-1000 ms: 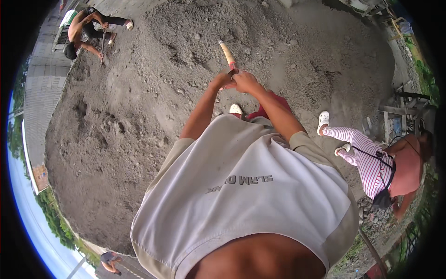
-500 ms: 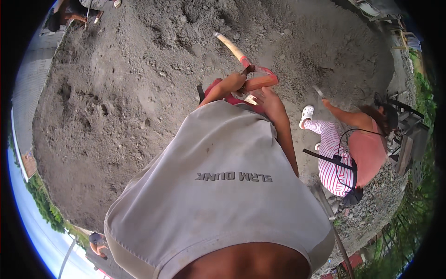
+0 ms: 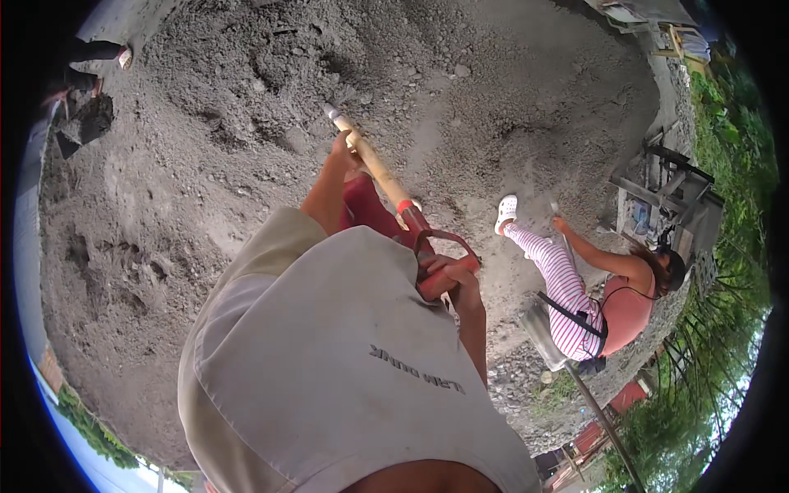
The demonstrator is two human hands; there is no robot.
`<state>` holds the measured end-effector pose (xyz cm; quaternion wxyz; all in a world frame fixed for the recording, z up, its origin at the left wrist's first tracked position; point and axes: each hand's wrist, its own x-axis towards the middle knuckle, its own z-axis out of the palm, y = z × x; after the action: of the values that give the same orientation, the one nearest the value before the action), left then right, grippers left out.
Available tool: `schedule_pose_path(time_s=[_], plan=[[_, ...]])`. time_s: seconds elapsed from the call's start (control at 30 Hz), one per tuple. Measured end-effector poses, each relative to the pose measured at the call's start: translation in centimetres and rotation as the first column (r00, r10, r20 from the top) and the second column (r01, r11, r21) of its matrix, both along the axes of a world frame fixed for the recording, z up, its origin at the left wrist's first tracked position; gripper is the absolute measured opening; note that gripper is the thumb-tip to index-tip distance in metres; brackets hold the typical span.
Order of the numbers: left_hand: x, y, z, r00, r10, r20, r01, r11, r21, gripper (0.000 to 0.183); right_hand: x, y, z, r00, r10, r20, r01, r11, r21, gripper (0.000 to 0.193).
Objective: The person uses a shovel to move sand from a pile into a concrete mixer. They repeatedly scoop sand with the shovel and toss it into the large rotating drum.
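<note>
A shovel with a pale wooden shaft (image 3: 378, 171) and a red D-shaped handle (image 3: 457, 240) slants across in front of my body. My left hand (image 3: 348, 152) is wrapped round the shaft near its far, metal-collared end. Close to my shirt, my right hand (image 3: 450, 278) grips the crossbar of the red handle. Beyond the collar the blade cannot be made out against the grey gravel (image 3: 271, 90).
A co-worker in striped trousers (image 3: 549, 271) bends at the right, holding a thin tool. Behind them lies another shovel (image 3: 546, 341). Wooden framing (image 3: 657, 189) stands at the far right. At the far left, another person's legs (image 3: 99, 51) show near a dark shovel blade (image 3: 86, 123).
My left hand has moved from beside the handle out along the shaft. My right hand, earlier with fingers apart, has closed on the crossbar. The view has turned and the co-worker appears lower.
</note>
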<state>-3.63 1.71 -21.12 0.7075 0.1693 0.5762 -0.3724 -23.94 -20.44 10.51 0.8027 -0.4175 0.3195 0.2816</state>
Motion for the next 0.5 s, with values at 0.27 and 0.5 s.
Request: schedule_pose_path(time_s=[0.27, 0.5], plan=[[0.1, -2.3, -9.4, 0.969, 0.225, 0.097, -0.215, 0.971, -0.109, 0.021, 1.3, 5.6, -0.3, 0.566, -0.823, -0.056, 0.404, 0.335, -0.851, 0.031], [-3.8, -5.4, -10.7, 0.994, 0.02, 0.109, -0.024, 0.999, 0.035, 0.02, -6.9, -1.5, -7.2, 0.586, -0.809, 0.051, 0.309, 0.165, -0.937, 0.008]])
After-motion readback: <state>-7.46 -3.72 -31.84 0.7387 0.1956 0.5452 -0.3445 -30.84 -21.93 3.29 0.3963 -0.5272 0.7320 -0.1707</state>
